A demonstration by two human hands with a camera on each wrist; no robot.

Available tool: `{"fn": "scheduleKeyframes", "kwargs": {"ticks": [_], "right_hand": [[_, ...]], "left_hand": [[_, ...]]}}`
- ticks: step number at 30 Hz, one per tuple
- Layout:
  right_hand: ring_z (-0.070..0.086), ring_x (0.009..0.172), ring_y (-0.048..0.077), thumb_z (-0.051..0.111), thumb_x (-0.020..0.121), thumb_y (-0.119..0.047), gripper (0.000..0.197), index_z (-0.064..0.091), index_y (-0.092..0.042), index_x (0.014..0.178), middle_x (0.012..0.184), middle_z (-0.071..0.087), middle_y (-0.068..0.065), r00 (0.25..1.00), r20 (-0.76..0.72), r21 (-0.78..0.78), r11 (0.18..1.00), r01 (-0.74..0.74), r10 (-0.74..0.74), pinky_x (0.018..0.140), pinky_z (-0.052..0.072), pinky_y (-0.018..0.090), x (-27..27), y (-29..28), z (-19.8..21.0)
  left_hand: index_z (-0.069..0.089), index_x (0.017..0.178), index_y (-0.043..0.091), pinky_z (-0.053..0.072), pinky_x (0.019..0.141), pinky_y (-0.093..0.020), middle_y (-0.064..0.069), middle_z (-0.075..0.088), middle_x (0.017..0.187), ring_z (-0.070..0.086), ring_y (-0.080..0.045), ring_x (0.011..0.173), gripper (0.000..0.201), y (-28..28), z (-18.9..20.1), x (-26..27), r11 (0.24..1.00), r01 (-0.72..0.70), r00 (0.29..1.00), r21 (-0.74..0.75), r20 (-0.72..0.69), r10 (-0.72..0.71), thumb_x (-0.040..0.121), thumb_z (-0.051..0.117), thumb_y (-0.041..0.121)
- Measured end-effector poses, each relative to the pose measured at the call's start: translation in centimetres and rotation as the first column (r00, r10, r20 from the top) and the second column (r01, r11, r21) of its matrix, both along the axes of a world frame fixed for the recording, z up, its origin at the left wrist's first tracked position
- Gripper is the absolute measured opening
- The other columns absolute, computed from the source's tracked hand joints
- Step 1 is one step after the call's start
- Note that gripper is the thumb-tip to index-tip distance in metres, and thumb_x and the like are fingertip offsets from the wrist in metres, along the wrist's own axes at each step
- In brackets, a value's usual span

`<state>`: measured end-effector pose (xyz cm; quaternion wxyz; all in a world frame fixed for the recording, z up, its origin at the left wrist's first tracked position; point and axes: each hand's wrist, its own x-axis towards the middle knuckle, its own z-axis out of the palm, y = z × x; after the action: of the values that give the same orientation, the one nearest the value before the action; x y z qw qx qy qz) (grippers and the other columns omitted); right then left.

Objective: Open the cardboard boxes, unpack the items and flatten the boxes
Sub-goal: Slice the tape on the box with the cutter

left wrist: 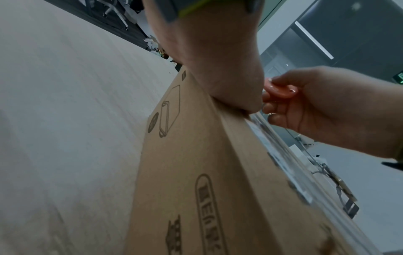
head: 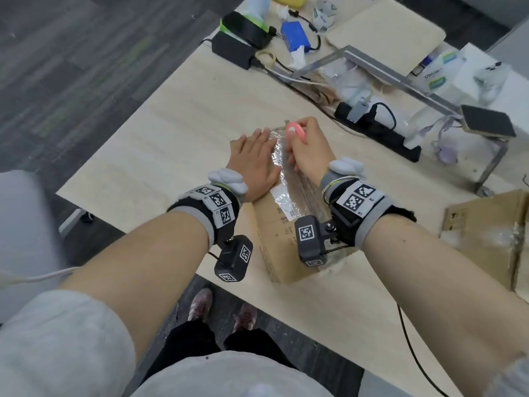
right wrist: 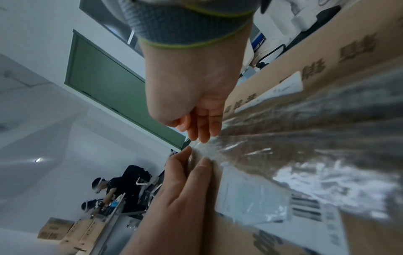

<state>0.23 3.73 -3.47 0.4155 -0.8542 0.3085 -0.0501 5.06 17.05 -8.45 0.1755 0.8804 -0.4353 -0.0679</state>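
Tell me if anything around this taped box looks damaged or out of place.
The second cardboard box at the table's right edge looks rough: its corner is torn and frayed, with tape scraps clinging. The taped box under the left hand and right hand looks intact, its tape wrinkled.

Pale wood counter [head: 177, 116], dark grey striped carpet floor [head: 71, 58], white walls [right wrist: 43, 43], green board [right wrist: 109, 79], grey chair [head: 23, 224]
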Motion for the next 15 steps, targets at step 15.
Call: {"fn": "scheduleKeyframes", "kwargs": {"ticks": [15], "right_hand": [[0.062,0.078,0.026,0.041,0.078,-0.056,0.030,0.044,-0.031,0.094,0.099,0.060,0.008,0.992,-0.032,-0.114,0.986,-0.125,0.122,0.069,0.055,0.048,0.7,-1.6,-1.3]], "left_hand": [[0.040,0.134,0.008,0.022,0.106,-0.041,-0.005,0.048,0.140,0.039,-0.024,0.131,0.054,-1.0,-0.4,1.7,0.997,-0.056,0.998,-0.044,0.038,0.057,0.097,0.033,0.048]]}}
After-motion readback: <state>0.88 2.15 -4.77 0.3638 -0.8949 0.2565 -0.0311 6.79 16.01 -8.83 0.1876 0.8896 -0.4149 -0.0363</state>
